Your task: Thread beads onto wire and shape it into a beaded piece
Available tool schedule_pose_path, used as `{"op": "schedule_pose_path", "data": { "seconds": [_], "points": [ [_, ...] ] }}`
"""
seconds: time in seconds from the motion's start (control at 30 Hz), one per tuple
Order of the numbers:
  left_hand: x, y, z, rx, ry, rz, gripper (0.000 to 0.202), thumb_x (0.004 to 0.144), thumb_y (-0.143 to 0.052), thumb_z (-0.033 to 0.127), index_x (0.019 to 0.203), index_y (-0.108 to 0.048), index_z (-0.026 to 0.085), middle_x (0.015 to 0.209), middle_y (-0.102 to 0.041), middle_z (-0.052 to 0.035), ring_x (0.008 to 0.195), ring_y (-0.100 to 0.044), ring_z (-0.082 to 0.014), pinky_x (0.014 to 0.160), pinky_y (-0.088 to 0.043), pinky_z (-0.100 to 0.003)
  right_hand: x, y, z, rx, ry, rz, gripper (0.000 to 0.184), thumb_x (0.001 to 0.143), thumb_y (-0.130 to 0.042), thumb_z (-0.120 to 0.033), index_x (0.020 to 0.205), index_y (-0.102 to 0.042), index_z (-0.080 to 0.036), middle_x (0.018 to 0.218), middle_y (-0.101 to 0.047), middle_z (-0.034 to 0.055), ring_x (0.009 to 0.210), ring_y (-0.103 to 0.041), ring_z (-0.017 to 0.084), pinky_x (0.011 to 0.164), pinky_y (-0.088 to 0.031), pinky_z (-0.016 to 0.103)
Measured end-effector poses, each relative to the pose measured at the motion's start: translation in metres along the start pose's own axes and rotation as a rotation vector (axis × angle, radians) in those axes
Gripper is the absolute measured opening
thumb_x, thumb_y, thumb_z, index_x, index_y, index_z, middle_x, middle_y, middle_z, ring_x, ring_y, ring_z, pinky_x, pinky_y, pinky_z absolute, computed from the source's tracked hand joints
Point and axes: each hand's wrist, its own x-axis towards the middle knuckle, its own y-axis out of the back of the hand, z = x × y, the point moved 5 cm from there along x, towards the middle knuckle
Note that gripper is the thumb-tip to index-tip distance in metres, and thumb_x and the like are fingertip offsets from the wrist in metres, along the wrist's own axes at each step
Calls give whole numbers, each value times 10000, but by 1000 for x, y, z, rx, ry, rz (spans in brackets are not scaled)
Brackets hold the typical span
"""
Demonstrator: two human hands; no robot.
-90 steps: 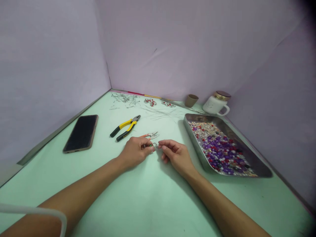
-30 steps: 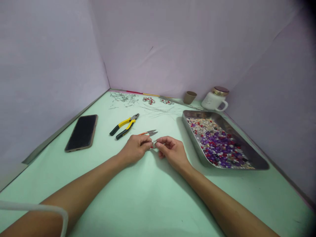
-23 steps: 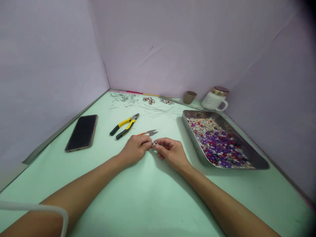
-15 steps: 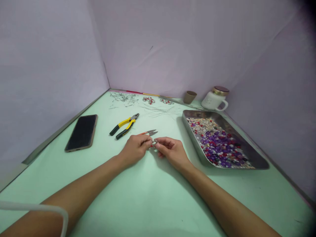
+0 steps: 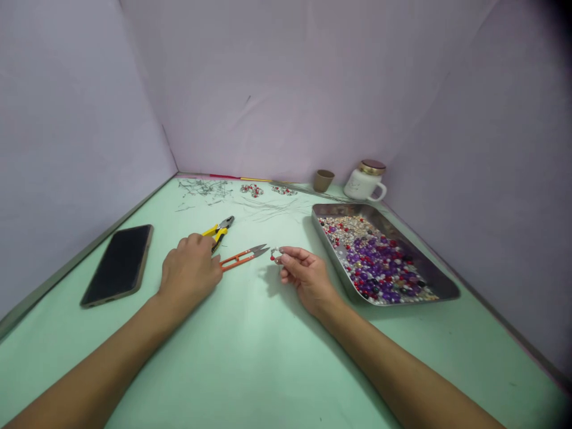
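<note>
My right hand [image 5: 308,275] pinches a small wire loop strung with beads [image 5: 273,255], a red one among them, held just above the table. Over on the left, my left hand [image 5: 190,265] lies across the handles of the yellow and black pliers [image 5: 220,229], knuckles up. Its fingertips are hidden, so whether it grips the handles does not show. Orange thread snips [image 5: 241,259] rest between the hands. Their blades point toward the beaded loop, and their handle end reaches the left thumb.
A metal tray [image 5: 339,277] of mixed beads stands at right. Behind it are a brown cup [image 5: 323,180] and a lidded white mug [image 5: 364,183]. Wire bits [image 5: 205,187] and beaded pieces [image 5: 251,190] lie at the back. A phone [image 5: 118,265] lies at left.
My left hand has let go of the beaded loop and moved left onto the pliers' handles, uncovering the snips. My right hand keeps the loop. The view has shifted slightly right.
</note>
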Motion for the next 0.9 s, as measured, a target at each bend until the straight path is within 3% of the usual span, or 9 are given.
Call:
{"op": "schedule_pose_path", "data": {
  "seconds": [0.23, 0.5, 0.63, 0.7, 0.73, 0.8, 0.9],
  "points": [
    [2, -10, -2, -18, 20, -130, 306, 763, -349, 299, 1011, -496, 198, 948, -584, -99, 822, -541, -276, 524, -391, -338, 0, 0, -1, 97, -59, -38, 261, 553, -729, -229, 773, -621, -141, 646, -633, 6, 425, -501, 48, 385, -429, 156],
    [3, -13, -1, -23, -14, -116, 261, 759, -352, 230, 966, -508, 202, 918, -593, -94, 844, -535, -271, 524, -393, -329, 1, 0, -1, 116, -73, -38, 243, 557, -725, -224, 762, -623, -144, 636, -629, 2, 425, -498, 48, 385, -428, 154],
    [-3, 1, 4, -68, -39, 85, 269, 760, -381, 242, 975, -529, 181, 970, -581, -99, 891, -521, -270, 637, -411, -349, 0, -2, 0, 45, -32, -37, 268, 549, -724, -240, 775, -614, -150, 644, -634, 3, 430, -510, 59, 393, -438, 175],
    [-9, 11, 12, -242, -76, 181, 247, 760, -407, 250, 953, -547, 183, 985, -585, -74, 890, -528, -231, 690, -416, -319, -3, -4, 0, -65, -11, -36, 266, 550, -719, -251, 768, -609, -144, 627, -633, 6, 425, -515, 71, 398, -445, 196],
    [-12, 13, 16, -373, -90, 173, 229, 754, -430, 261, 927, -559, 186, 958, -598, -55, 848, -543, -201, 687, -422, -293, -5, -6, 0, -128, -1, -38, 260, 552, -716, -254, 759, -608, -140, 609, -629, 5, 418, -514, 75, 401, -448, 206],
    [-17, 11, 26, -624, -101, 48, 205, 724, -488, 293, 864, -587, 181, 861, -624, -31, 737, -555, -159, 653, -436, -257, -9, -11, 1, -239, 28, -44, 237, 561, -707, -254, 739, -607, -135, 562, -613, -4, 402, -507, 78, 408, -449, 218],
    [-25, 4, 37, -799, -75, -111, 236, 686, -538, 296, 867, -613, 166, 810, -638, -28, 678, -548, -145, 643, -442, -261, -14, -16, 1, -323, 84, -75, 197, 583, -690, -245, 732, -612, -142, 516, -586, -20, 402, -506, 80, 421, -445, 218]
  ]
}}
